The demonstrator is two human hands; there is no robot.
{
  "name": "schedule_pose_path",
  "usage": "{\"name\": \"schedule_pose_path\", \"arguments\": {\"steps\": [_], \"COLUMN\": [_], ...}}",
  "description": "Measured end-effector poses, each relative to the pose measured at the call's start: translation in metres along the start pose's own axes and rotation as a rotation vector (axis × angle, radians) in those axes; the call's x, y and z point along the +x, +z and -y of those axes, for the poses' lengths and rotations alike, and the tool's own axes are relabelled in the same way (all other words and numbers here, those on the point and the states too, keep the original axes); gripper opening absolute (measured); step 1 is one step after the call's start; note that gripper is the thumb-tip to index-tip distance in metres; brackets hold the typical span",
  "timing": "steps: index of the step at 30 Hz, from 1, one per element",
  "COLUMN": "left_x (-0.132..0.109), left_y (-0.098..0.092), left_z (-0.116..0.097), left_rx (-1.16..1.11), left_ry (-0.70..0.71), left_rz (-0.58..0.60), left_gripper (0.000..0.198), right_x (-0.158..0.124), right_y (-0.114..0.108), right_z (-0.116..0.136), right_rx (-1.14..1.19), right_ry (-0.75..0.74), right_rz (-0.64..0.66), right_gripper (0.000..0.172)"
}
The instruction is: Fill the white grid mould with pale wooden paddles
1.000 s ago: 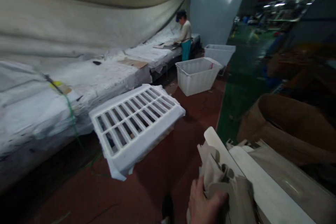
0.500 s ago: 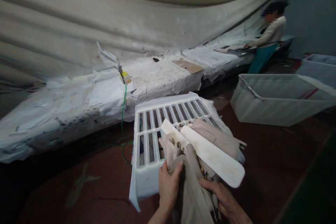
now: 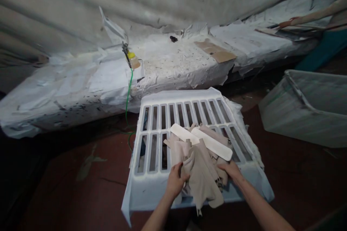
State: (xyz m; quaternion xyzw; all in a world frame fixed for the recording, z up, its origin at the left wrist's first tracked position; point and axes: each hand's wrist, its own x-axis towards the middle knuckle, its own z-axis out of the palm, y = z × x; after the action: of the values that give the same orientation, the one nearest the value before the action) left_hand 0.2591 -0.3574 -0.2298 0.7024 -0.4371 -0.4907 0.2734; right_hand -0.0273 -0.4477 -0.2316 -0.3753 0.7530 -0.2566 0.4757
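Note:
A bundle of beige fabric pieces (image 3: 200, 173) lies over the front half of a white slatted plastic surface (image 3: 159, 178), with small dark metal-like bits at its edges. My left hand (image 3: 176, 182) has thumb and fingers closed on the bundle's left edge. On the opposite side, my right hand (image 3: 231, 171) grips the fabric's right edge, its fingertips partly hidden. Two flat white strips with rounded ends rest on top of the bundle: a left strip (image 3: 184, 133) and a longer right strip (image 3: 214, 145).
Behind runs a long, paper-covered bench (image 3: 168, 61). On it are a spray gun with a yellow-topped cup (image 3: 132, 59), its green hose (image 3: 128, 97) hanging down, and a brown cardboard sheet (image 3: 217, 50). A large pale bin (image 3: 292, 112) stands right, near a co-worker's arm (image 3: 306, 18).
My hands have brought the fabric bundle down and forward onto the slatted surface, its lower end flopping over the front. The view has tilted down, and the co-worker is now mostly cut off.

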Motion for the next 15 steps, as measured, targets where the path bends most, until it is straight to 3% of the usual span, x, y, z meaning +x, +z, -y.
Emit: {"name": "schedule_pose_path", "arguments": {"steps": [3,6,10,15], "left_x": [0.000,0.004,0.011,0.016], "left_y": [-0.016,-0.034,-0.065,-0.128], "left_z": [0.011,0.022,0.039,0.063], "left_rx": [-0.052,-0.093,-0.108,-0.076], "left_ry": [0.006,-0.049,-0.090,-0.059], "left_rz": [0.046,0.044,0.082,0.253], "left_gripper": [0.065,0.062,0.057,0.049], "right_x": [0.005,-0.002,-0.001,0.032], "right_y": [-0.013,0.004,0.074,0.174], "right_z": [0.002,0.029,0.087,0.139], "right_rx": [-0.213,-0.342,-0.518,-0.825], "right_ry": [-0.117,-0.360,-0.587,-0.519], "right_rz": [-0.255,-0.314,-0.168,-0.058], "right_gripper": [0.057,0.049,0.033,0.035]}}
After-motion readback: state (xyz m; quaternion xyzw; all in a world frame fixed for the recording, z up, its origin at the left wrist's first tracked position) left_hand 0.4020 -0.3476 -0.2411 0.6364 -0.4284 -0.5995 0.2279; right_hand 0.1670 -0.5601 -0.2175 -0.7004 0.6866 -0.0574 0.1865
